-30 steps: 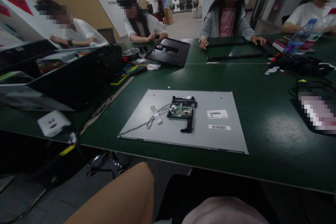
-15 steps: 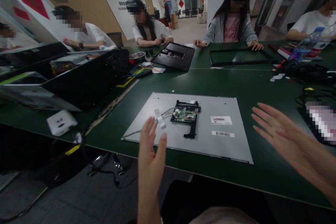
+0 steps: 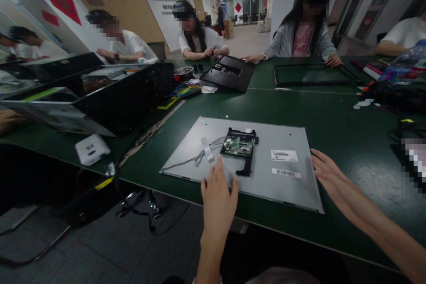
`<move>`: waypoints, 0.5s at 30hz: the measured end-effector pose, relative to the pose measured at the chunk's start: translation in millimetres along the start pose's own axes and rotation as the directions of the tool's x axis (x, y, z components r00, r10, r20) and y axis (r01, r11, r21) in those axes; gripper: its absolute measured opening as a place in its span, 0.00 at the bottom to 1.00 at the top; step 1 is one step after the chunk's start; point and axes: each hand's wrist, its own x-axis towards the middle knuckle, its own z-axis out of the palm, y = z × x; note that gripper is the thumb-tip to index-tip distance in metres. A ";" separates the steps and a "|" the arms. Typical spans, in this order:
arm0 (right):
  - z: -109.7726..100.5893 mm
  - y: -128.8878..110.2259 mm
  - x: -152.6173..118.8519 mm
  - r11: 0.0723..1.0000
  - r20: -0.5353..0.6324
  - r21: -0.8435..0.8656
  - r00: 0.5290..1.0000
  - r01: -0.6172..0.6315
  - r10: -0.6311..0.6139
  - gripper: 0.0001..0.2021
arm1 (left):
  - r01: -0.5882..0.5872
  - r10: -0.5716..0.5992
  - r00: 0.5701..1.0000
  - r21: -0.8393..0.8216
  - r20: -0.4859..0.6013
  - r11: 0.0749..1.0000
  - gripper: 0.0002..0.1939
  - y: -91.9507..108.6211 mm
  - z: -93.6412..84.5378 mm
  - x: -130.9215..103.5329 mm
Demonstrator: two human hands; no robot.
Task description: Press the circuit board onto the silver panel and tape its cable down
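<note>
A grey metal-backed display panel [image 3: 186, 151] lies flat on the green table in front of me. Near its middle sits a green circuit board [image 3: 237, 146] in a black plastic bracket [image 3: 246, 166], with thin grey cables [image 3: 191, 159] running left under a strip of tape [image 3: 206, 148]. Two white labels are on the panel's right part. My left hand [image 3: 219, 195] is over the panel's front edge, fingers apart, holding nothing. My right hand [image 3: 328, 173] is at the panel's right edge with fingers stretched out; whether it touches the edge I cannot tell.
Left of the panel are a small white box [image 3: 91, 148] and a large opened black casing [image 3: 126, 97]. Across the table lie a black cover [image 3: 229, 73] and a black frame [image 3: 311, 83], with people seated behind. Cables and a plastic bottle [image 3: 404, 64] are at right.
My left hand has moved right and forward over the panel's front edge. My right hand has come in close to the panel's right edge. The view has shifted slightly left.
</note>
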 end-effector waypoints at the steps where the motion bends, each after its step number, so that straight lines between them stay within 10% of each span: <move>1: 3.4 -1.3 -0.4 1.000 0.013 0.012 1.000 -0.003 0.002 0.36 | 0.010 -0.010 1.000 0.029 -0.004 1.000 0.34 -1.1 0.4 1.5; 15: 47.7 12.8 31.5 0.928 0.256 -0.312 0.958 0.205 -0.126 0.40 | 0.144 -0.161 0.987 0.322 0.025 0.936 0.38 -13.8 -10.3 30.2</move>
